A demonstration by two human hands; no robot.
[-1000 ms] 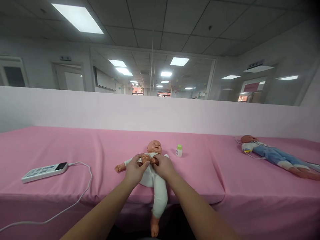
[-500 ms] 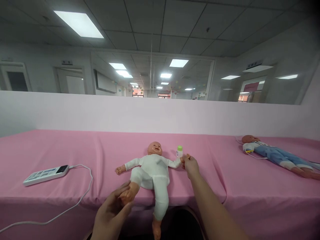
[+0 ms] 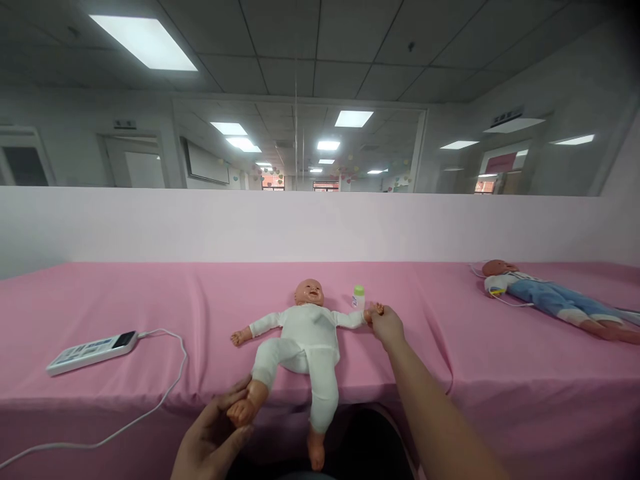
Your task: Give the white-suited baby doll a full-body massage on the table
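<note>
Baby doll (image 3: 303,337) lies stretched diagonally on the desk (image 3: 150,300): left hand (image 3: 213,437) grasping its foot, right hand (image 3: 386,327) gripping its wrist; other limbs untouched.

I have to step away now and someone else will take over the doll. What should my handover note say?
Left hand: cups the doll's foot at the table's front edge.
Right hand: holds the doll's hand, arm stretched out sideways.
Doll: on its back on the pink sheet, one leg hanging over the edge. Small bottle stands just behind the right hand.
Done: opposite arm and leg drawn out.
Left: likely the other arm and leg, both untouched.
</note>
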